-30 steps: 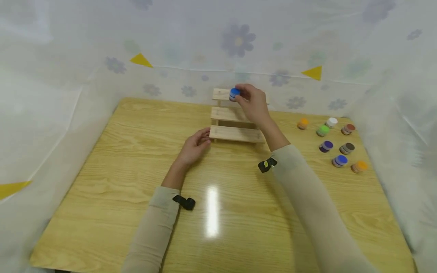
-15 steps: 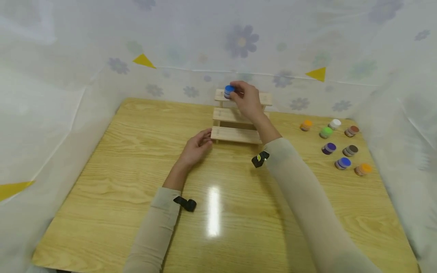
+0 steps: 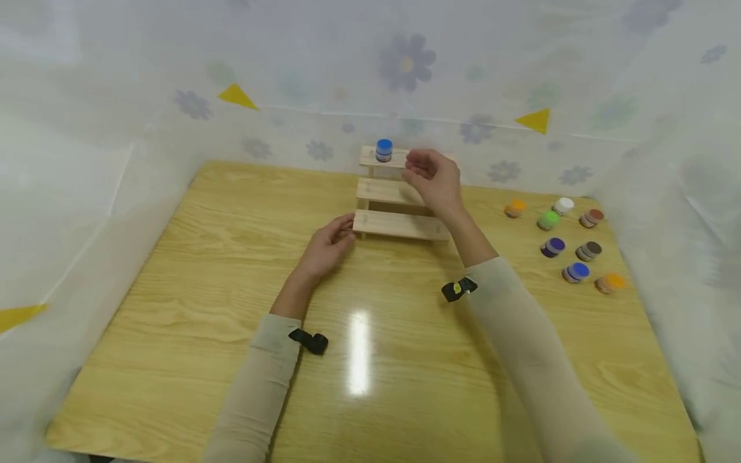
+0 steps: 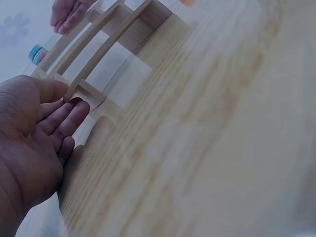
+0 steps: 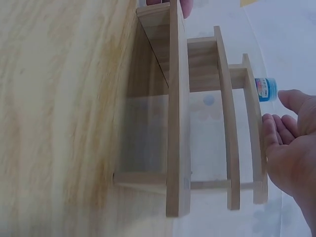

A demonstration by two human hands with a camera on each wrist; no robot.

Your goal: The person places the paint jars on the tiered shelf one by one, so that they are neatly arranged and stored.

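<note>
Now the right hand [image 3: 437, 180] has let go of the light-blue-capped paint jar [image 3: 384, 150], which stands upright just left of its loosely bent, unladen fingers, on the stepped wooden stand's [image 3: 384, 191] top tier. I judge that jar placed. The left hand [image 3: 326, 249] touches the lowest tier's [image 3: 399, 225] end; I can't tell whether it pinches. Eight more jars [image 3: 548, 220] sit right of both hands on the worktop [image 3: 191, 276].

No legible txt. Label [image 5: 261, 90] on blue-lidded jar [image 3: 384, 152] has print, too blurry to read; other jars [image 3: 576, 274] ditto.
</note>
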